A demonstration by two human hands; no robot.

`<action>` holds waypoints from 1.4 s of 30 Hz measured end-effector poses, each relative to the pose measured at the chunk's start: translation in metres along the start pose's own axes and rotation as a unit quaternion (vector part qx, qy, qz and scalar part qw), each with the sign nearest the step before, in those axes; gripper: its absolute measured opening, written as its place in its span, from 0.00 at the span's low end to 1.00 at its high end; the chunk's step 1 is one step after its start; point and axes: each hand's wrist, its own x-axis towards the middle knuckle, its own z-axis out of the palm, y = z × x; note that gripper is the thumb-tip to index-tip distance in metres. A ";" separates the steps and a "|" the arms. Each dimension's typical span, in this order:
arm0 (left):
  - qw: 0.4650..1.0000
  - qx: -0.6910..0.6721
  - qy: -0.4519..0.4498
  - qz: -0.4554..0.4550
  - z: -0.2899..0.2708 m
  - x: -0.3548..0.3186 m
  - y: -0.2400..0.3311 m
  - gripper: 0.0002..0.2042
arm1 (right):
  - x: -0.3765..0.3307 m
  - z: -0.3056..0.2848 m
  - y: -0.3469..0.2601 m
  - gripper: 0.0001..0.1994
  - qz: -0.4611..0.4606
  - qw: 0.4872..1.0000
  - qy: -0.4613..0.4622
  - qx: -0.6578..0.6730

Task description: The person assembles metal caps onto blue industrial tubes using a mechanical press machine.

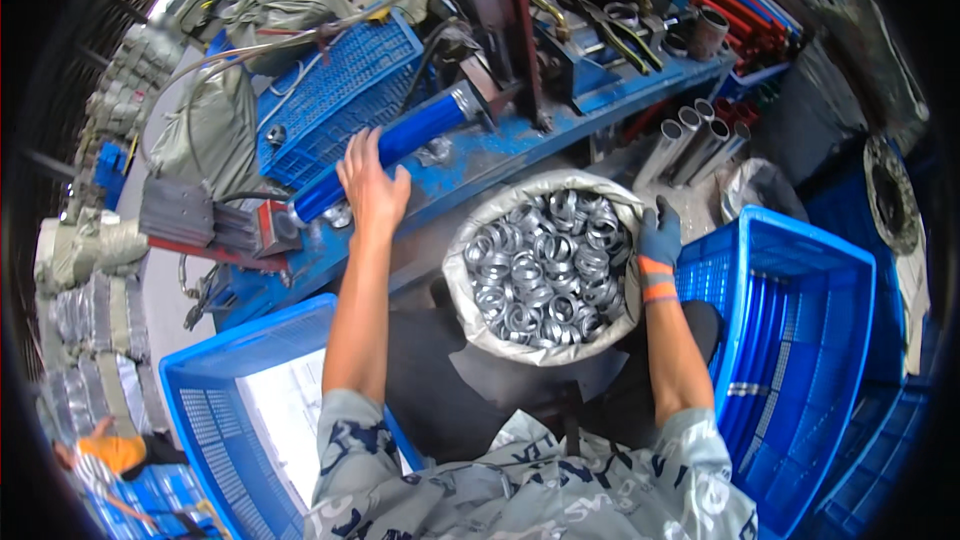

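Observation:
A glossy blue tube (pixel 400 133) with silvery ends lies slanting across the blue metal bench, between a clamp-like block (pixel 278 227) at its left end and a fixture (pixel 485 90) at its right. My bare left hand (pixel 372 185) is on the tube, fingers over it and thumb apart. My right hand (pixel 660 238), in a grey glove with an orange cuff, is beside the right rim of a white sack (pixel 462 290). Its fingers stretch away from me with nothing visible in them. Many loose metal rings (pixel 545 265) fill the sack.
A blue crate (pixel 745 270) holding blue tubes stands at right; another crate (pixel 190 390) with white sheets is at left. Bare metal pipes (pixel 690 145) lean beyond the sack. Pliers (pixel 625 40) lie on the bench (pixel 520 145). A person (pixel 125 455) in orange is at far left.

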 end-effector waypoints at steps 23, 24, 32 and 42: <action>0.640 -0.722 0.060 -0.255 -0.295 -0.192 0.146 0.17 | -0.317 -0.073 -0.194 0.36 -0.168 0.831 -0.515 0.129; 0.647 -0.719 0.052 -0.247 -0.298 -0.193 0.145 0.16 | -0.324 -0.080 -0.189 0.36 -0.135 0.815 -0.536 0.175; 0.650 -0.693 0.022 -0.310 -0.268 -0.200 0.140 0.27 | -0.341 -0.093 -0.182 0.33 -0.150 0.867 -0.450 0.151; 0.643 -0.694 0.035 -0.320 -0.258 -0.200 0.131 0.27 | -0.348 -0.101 -0.191 0.37 -0.126 0.907 -0.391 0.092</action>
